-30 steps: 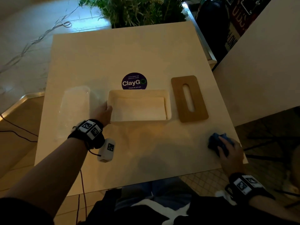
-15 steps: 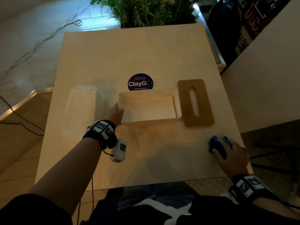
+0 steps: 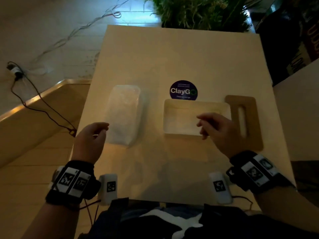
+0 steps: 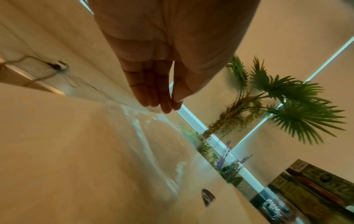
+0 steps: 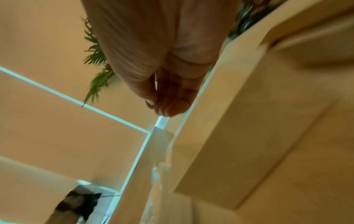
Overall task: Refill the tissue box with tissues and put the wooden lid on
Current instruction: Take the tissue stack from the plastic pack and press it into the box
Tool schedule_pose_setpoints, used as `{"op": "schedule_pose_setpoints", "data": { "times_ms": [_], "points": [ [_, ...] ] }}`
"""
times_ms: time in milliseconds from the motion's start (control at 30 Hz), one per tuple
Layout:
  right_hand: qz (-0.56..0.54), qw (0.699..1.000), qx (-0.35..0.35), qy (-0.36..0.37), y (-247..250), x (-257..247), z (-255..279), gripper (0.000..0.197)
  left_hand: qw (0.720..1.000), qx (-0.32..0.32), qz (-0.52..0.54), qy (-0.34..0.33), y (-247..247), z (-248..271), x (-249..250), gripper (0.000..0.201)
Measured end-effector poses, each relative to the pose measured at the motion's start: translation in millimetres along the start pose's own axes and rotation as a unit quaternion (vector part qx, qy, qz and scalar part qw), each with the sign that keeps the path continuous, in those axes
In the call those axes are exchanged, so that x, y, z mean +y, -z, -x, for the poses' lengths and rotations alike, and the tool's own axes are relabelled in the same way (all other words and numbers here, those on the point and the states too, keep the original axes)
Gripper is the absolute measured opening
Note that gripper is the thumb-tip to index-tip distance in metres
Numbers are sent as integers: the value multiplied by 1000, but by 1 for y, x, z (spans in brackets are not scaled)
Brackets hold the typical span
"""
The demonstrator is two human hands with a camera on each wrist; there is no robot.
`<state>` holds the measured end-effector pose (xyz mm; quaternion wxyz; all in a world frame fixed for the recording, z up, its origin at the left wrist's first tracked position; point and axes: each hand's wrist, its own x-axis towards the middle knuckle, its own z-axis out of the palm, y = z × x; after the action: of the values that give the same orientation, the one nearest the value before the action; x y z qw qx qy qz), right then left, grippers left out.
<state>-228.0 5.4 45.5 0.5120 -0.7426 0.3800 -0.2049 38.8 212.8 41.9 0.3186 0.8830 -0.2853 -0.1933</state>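
A pack of tissues in clear plastic (image 3: 124, 114) lies left of centre on the beige table (image 3: 172, 57). To its right stands the open white tissue box (image 3: 183, 116) with a low layer of tissues inside. The brown wooden lid (image 3: 245, 121), slotted, lies flat right of the box. My left hand (image 3: 103, 128) hovers at the pack's near left corner, fingers loosely bent and empty; the left wrist view shows the hand (image 4: 168, 106) just above the plastic (image 4: 153, 144). My right hand (image 3: 201, 125) hangs over the box's near right part, loosely curled and empty.
A round purple ClayGo sticker (image 3: 183, 90) sits behind the box. A green plant (image 3: 198, 12) stands past the far edge. Cables (image 3: 43, 107) trail over the floor on the left. Another pale tabletop (image 3: 300, 100) stands close on the right.
My left hand has let go of the box's left end and moved left to the pack. My right hand has left the blue cloth and risen over the box; the cloth is out of view.
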Motion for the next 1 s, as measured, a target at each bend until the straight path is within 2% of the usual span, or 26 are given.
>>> {"op": "schedule_pose_setpoints", "data": {
  "times_ms": [67, 133, 233, 333, 433, 533, 767, 867, 1000],
  "points": [
    [-19, 999, -32, 13, -48, -19, -25, 17, 1000, 1, -23, 5, 9, -17, -22, 23],
    [-29, 998, -51, 13, -98, -31, -44, 18, 998, -22, -47, -20, 13, -33, -36, 24],
    [0, 997, -55, -57, -161, -34, -58, 34, 989, -77, -95, -86, 9, -55, -43, 26],
    [-7, 990, -53, -133, -194, -23, -63, 41, 977, -116, -109, -142, -6, -70, -38, 29],
    [-50, 983, -6, -175, -206, -14, -67, 38, 961, -156, -126, -192, -23, -79, -28, 31],
    [-78, 976, 39, -199, -209, -9, -73, 27, 952, -142, -151, -226, -33, -83, -19, 32],
    [-183, 944, 49, -269, -209, -6, -76, 10, 936, -155, -189, -254, -49, -81, -12, 29],
    [-190, 943, 51, -268, -205, -5, -77, 12, 938, -139, -188, -257, -54, -80, -10, 24],
    [-124, 964, 54, -227, -200, -10, -77, 14, 934, -123, -199, -269, -59, -79, -8, 28]
  ]
}}
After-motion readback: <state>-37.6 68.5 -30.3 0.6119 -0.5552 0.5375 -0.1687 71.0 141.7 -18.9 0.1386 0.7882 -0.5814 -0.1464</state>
